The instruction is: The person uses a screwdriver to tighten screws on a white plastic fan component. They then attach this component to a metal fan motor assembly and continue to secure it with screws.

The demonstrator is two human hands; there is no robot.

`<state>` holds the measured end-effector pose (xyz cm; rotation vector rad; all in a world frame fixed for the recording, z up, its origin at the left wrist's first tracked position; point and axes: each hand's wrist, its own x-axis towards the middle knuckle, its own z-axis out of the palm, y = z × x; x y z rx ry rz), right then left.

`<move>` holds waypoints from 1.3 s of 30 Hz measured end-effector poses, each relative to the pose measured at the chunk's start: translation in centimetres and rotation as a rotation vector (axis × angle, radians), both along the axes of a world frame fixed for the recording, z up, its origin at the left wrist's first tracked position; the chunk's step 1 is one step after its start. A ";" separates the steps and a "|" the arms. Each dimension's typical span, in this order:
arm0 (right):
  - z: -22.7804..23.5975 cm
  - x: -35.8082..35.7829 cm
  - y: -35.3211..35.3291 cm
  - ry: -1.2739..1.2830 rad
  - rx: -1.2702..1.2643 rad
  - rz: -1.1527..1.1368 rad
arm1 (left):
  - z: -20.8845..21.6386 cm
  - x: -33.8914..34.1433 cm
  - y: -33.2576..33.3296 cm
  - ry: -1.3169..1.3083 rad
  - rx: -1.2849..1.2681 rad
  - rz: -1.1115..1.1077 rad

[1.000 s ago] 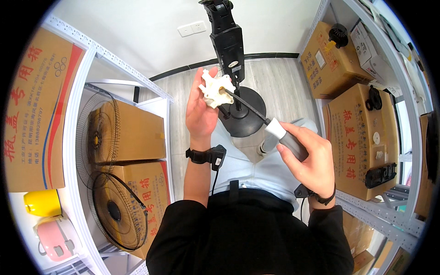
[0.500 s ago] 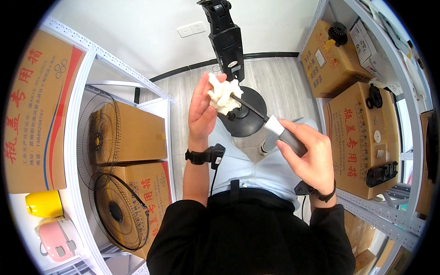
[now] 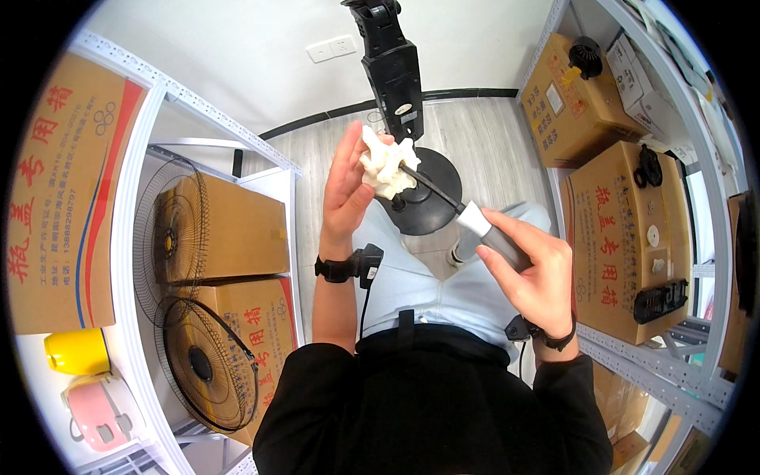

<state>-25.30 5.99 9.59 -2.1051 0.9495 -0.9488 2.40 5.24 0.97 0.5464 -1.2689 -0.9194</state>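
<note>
Set in a narrow aisle between a left rack (image 3: 124,237) and a right rack (image 3: 653,374), facing a white wall (image 3: 467,47), above a grey floor (image 3: 495,131). Holding the white part (image 3: 386,166) in mid-air in the left hand (image 3: 344,198), overlapping, from this view, the left edge of the round base (image 3: 439,212) of a black stand (image 3: 393,79). Gripping it loosely, thumb at the lower left, other fingers nearly straight along the far side, perhaps to back the part without covering its near face. Wrapping the right hand (image 3: 538,273) firmly round the grey handle of the screwdriver (image 3: 473,218), thumb and forefinger on opposite sides near the white collar, probably for finer aim. Slanting the dark shaft up and leftward to meet the part towards its right side; cannot tell how deep, with the tip hidden. Held out ahead of the lap, likely for a clear view of that contact. At left, on edge in front of boxes (image 3: 229,237), fan grilles (image 3: 201,364), perhaps so stored to save depth. Towards the right edge of a box on the right rack, loose black parts (image 3: 661,301), seemingly laid there for easy sight
</note>
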 end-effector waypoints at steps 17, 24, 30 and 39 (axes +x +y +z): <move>0.8 0.3 0.5 0.011 0.059 -0.040 | 1.8 0.0 0.6 -0.239 -0.067 0.058; 2.1 -0.1 0.2 0.076 0.011 -0.011 | 1.7 0.4 0.3 -0.138 -0.018 0.112; 2.1 -1.4 0.4 0.045 0.164 -0.054 | 0.0 0.1 -0.8 0.328 0.072 0.005; -1.8 0.2 -2.0 -0.422 0.544 0.089 | 0.5 -1.0 -1.2 0.548 0.100 -0.161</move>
